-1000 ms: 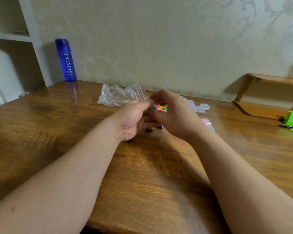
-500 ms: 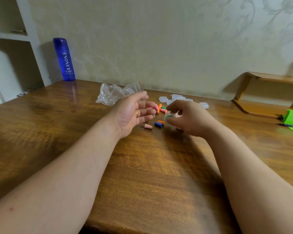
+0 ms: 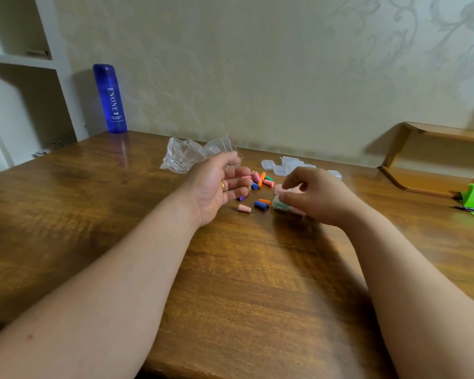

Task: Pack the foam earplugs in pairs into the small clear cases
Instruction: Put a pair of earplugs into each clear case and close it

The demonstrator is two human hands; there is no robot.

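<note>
On the counter [image 3: 230, 272], beside loose earplugs [image 3: 261, 204], left hand [image 3: 216, 187] slack, grip empty; right hand [image 3: 319, 199], grip tight on a case [image 3: 278, 205].

Nine loose foam earplugs [image 3: 243, 208] can be counted: three pink, two blue, two orange, one green, one purple; fingers may hide others. About six empty small clear plastic cases [image 3: 267, 164] show at the back, some covered. Three blurred filled cases [image 3: 279, 205] sit together. There is one crumpled clear plastic bag [image 3: 181, 157], one tall blue bottle [image 3: 110, 98], one dark pen [image 3: 469, 210], and two hands: left hand [image 3: 216, 187], right hand [image 3: 316, 196].
</note>
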